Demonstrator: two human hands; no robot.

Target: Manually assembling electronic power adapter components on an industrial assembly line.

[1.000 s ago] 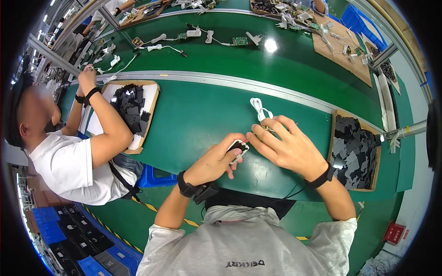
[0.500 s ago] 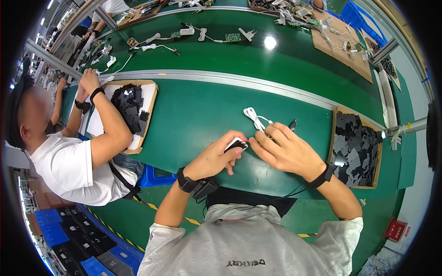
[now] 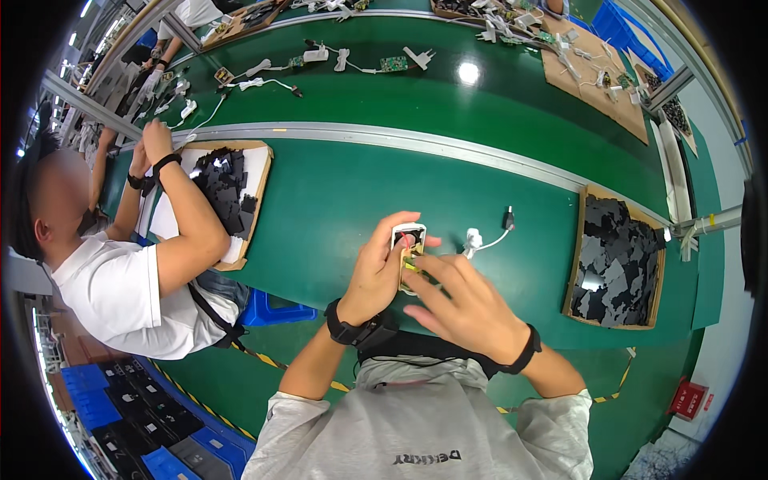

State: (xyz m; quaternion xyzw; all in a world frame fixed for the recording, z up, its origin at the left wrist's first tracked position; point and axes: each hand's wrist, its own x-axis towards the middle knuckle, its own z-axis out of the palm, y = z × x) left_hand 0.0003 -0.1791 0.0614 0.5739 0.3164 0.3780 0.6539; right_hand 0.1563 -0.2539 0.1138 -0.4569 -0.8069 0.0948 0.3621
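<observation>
My left hand grips a small open white plastic case, tilted upright, with its thumb over the inside. Dark parts and a red wire show in the case. A circuit board with yellow and green parts sits in its lower half, partly hidden by fingers. My right hand has its fingertips on this board, closed about its edge as far as I can see. A white cable with a dark plug end lies on the green table just beyond my right hand.
Cardboard trays of black sheet pieces stand at right and left. A co-worker sits at left, arms raised over the table. Past a metal rail, a green belt carries boards and white cables.
My right hand has moved left, bringing the board from beside the case into it. The case now faces up more openly. The cable shifted, and items on the belt moved slightly left.
</observation>
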